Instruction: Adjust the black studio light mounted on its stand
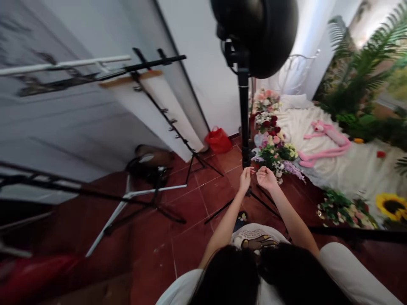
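My left hand [245, 179] and my right hand [266, 178] are held out in front of me, close together with a narrow gap between them. On both, the fingers are curled in and the fingertips face each other. Whatever may be pinched in them is too small to make out. Just beyond my hands rises the black pole of a light stand [243, 114], topped by a large black lamp head [270, 38]. My hands overlap the lower part of the pole in view; whether they touch it, I cannot tell.
Bunches of artificial flowers [270, 140] line a bed with a white furry cover [330, 169], where a pink plush toy [337, 137] lies. A red plastic bag [218, 140] sits by the wall. Backdrop stands [178, 131] and tripod legs [127, 199] spread across the tiled floor at left.
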Demonstrator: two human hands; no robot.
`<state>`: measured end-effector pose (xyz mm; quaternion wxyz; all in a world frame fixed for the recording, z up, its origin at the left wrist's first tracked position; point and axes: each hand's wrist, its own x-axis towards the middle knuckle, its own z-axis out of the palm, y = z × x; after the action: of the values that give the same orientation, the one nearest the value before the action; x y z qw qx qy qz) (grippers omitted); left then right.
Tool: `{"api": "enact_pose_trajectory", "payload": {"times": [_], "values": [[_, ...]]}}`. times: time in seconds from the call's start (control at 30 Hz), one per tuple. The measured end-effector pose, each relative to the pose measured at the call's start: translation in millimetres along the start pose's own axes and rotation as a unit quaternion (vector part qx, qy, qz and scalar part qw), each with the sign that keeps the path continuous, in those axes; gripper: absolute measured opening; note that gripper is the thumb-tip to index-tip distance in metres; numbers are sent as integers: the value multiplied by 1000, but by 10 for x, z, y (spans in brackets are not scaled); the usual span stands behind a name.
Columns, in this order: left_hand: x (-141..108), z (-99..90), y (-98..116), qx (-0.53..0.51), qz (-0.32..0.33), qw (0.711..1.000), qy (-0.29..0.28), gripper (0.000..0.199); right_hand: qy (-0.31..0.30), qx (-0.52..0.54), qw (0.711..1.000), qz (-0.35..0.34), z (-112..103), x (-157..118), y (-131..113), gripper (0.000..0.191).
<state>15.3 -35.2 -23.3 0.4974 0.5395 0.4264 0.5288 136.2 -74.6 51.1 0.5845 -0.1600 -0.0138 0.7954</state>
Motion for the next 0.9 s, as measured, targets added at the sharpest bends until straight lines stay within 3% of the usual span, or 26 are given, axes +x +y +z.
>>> {"api": "enact_pose_trajectory", "payload": {"times": [0.1, 0.2, 0.3, 0.37, 0.5, 0.6, 0.77, 0.9], "values": [[17, -321, 44, 14, 1, 998, 59, 49, -17, -70, 997, 32, 80, 271, 190, 15], [56, -439, 137, 34, 24, 994, 98, 45, 19, -153, 986, 64, 91, 481, 205, 18], [121, -421, 218, 51, 55, 992, 98, 41, 107, -267, 952, 101, 89, 677, 25, 29], [167, -381, 238, 58, 62, 994, 75, 42, 126, -351, 919, 124, 112, 799, -172, 35], [244, -312, 217, 69, 59, 994, 56, 44, 66, -501, 840, 198, 233, 1007, -577, 33], [294, -268, 197, 70, 61, 994, 55, 44, 54, -540, 807, 233, 338, 1120, -784, 24], [352, -213, 188, 78, 64, 993, 61, 42, 28, -611, 725, 317, 459, 1236, -938, 14], [340, -220, 194, 77, 65, 994, 53, 43, 13, -645, 694, 320, 473, 1320, -965, 13]]}}
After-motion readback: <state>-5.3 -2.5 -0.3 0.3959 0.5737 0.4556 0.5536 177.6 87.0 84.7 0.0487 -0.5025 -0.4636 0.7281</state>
